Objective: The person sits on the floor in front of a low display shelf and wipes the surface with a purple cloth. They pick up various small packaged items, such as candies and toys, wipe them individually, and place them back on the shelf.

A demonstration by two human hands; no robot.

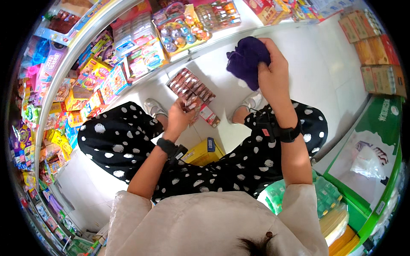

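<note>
My right hand (pixel 274 73) is raised over the floor, its fingers closed on a crumpled dark purple cloth (pixel 249 62) that hangs to the left. Lower and to the left, my left hand (pixel 179 117) pinches a small shiny clear-and-brown package (pixel 194 106). That package is at the near corner of an open display box (pixel 191 86) on the floor, filled with rows of small brown-and-white packs. A red-and-white flap (pixel 209 116) of the box sticks out toward me. My fingertips partly cover the package, so its exact kind is unclear.
Shelves with snack boxes (pixel 147 57) and bright packets curve along the left and far side. A yellow carton (pixel 204 152) is between my legs. Stacked cartons (pixel 371 51) stand at far right, near a green-framed case (pixel 358 145). Green wrapped bottles (pixel 322 194) are beside my right hip.
</note>
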